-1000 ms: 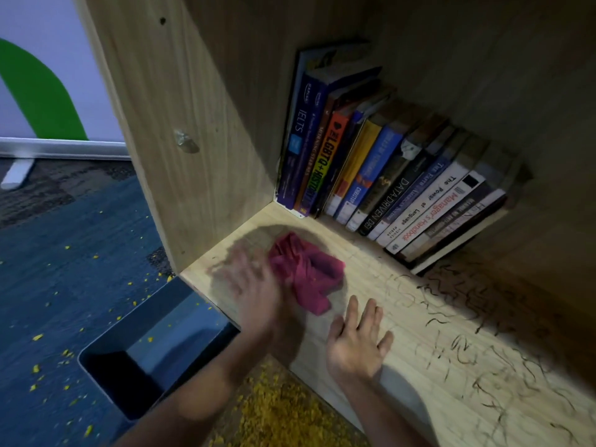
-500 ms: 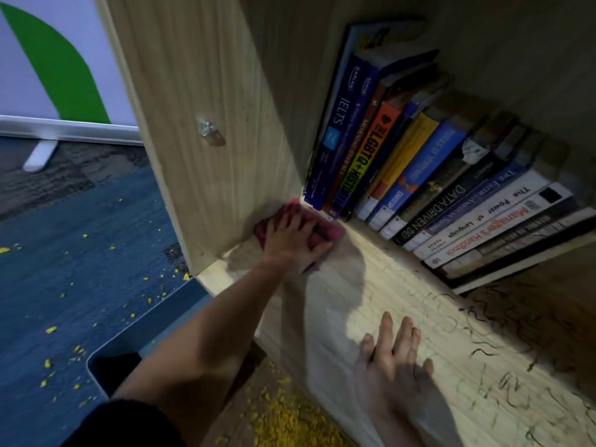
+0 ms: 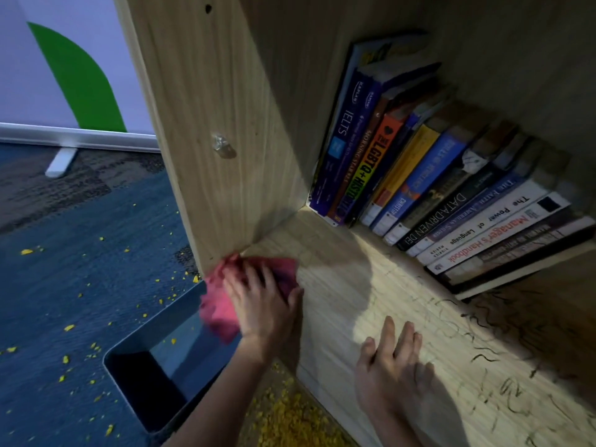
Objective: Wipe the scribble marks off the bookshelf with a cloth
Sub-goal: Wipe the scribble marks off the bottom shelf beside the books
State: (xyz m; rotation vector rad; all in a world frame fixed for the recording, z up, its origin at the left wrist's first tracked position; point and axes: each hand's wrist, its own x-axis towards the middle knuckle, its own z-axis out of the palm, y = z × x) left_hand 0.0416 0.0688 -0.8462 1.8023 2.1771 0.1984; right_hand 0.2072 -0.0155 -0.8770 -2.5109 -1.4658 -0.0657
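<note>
Lately drawn from the back corner by the books (image 3: 451,195) to the front edge at centre-left of the frame, the red cloth (image 3: 217,306) is pressed to the shelf (image 3: 338,285) under the flat, spread fingers of the left hand (image 3: 263,306), one fold hanging past the edge. The right hand (image 3: 388,366) is laid open and empty on the board at lower centre. The left end is judged wiped, pale and unmarked, while black scribbles (image 3: 483,321) are seen thick across the lower right, so most of the work is judged outstanding.
</note>
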